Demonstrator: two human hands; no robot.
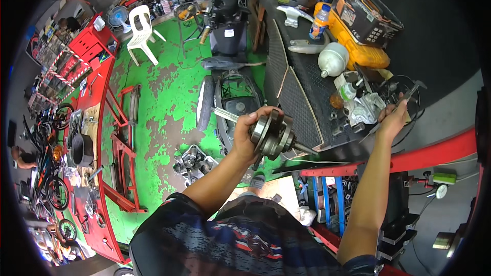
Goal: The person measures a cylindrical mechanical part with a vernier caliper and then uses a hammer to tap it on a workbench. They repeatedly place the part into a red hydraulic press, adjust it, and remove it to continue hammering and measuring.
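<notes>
My left hand [245, 135] is wrapped round a metal crankshaft [272, 137], held up in front of my body. Its round webs are shiny, and a tapered shaft end points to the right. Out to the right, my right hand [393, 117] is closed on a metal caliper [418, 87], its jaws sticking out above the fingers. That hand is over the dark bench top, next to a silver metal casting [365, 108] and a bottle with a green label [348, 91]. Several small metal parts [338, 125] lie beside them.
On the bench stand a grey-white round bottle [333, 60], a yellow case [365, 51], a black box [363, 13] and a blue-labelled bottle [319, 22]. A stripped scooter [238, 97] and an engine part [193, 164] are on the green floor. A red beam [434, 151] crosses under my right arm.
</notes>
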